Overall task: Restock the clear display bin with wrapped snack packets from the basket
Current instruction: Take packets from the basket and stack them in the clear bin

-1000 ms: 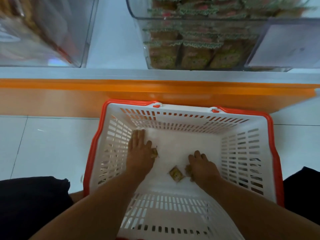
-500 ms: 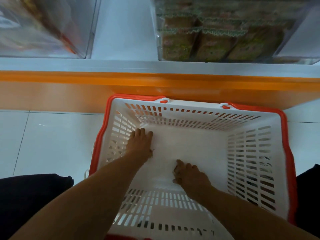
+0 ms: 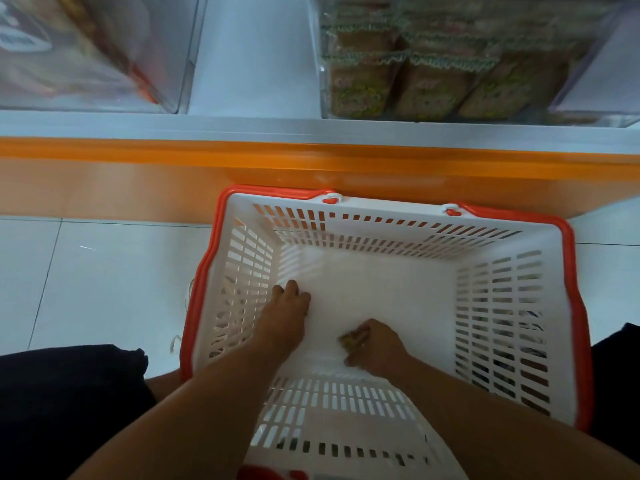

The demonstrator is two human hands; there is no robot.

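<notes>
Nearest the camera, both forearms reach down into the basket (image 3: 568, 306), a white slotted one with an orange-red rim, standing on pale floor tiles. The right hand (image 3: 375, 346) lies low on the basket's floor, toward the near wall, its fingers curled round a small brownish snack packet (image 3: 350, 339) that peeks out at the fingertips. The left hand (image 3: 289, 315) sits at the basket's left side, close to the slotted wall, knuckles up and fingers bent down against the floor. Whether it has a packet under it I cannot tell; nothing shows beneath the palm.

Apart from that one packet, the basket's floor shows only bare white plastic, so the supply looks all but used up. Beyond the basket's far rim runs an orange shelf front (image 3: 311, 168) with a pale ledge on top. On that ledge, up and slightly right of the basket, stands the clear display bin (image 3: 323, 81), already stacked with rows of brown packets with green crimped edges. I judge the restocking nearly finished: what is left is to lift these last pieces up into the bin. A second clear bin (image 3: 173, 64) stands up and left of the basket, its contents blurred.

The stacked packets carry yellow-green printing, but it is too smeared to read, and no brand can be made out.
</notes>
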